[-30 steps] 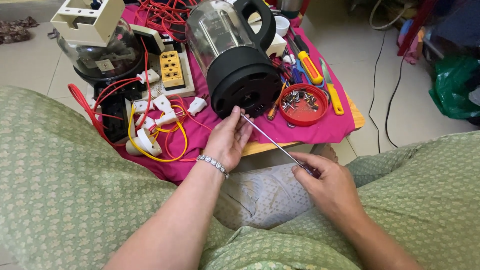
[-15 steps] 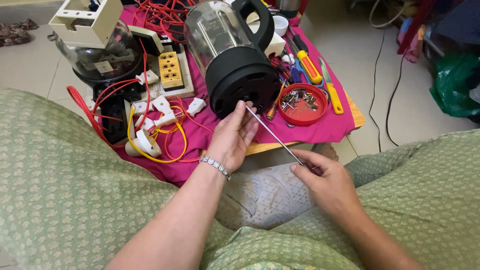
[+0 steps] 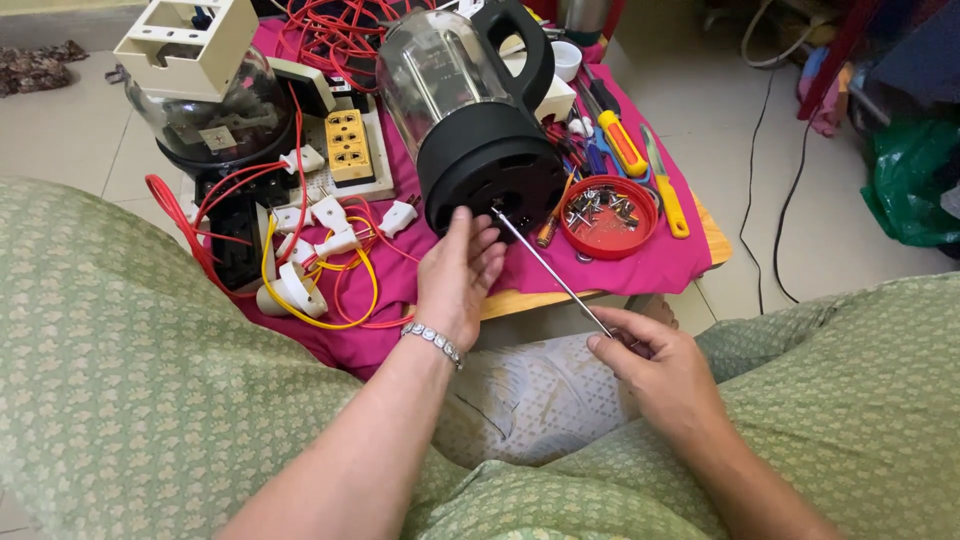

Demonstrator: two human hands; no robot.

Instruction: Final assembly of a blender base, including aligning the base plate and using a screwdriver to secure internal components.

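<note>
A glass electric kettle (image 3: 470,110) with a black base and handle lies on its side on the pink cloth, its underside facing me. My left hand (image 3: 458,275), a silver bracelet at the wrist, rests fingers-up against the lower edge of the kettle's base. My right hand (image 3: 665,375) grips the handle end of a long thin screwdriver (image 3: 553,275). The shaft runs up and left, and its tip meets the underside of the base just right of my left fingers.
A red lid (image 3: 607,215) with several screws sits right of the kettle, beside yellow-handled screwdrivers (image 3: 622,143). White plugs and red and yellow wires (image 3: 320,265), a yellow socket strip (image 3: 350,147) and a domed meter (image 3: 205,110) lie left. Green-clothed knees flank the low table (image 3: 715,235).
The screwdriver tip has stayed on the kettle's base while my left hand shifted slightly against it. My right hand keeps its hold at the handle.
</note>
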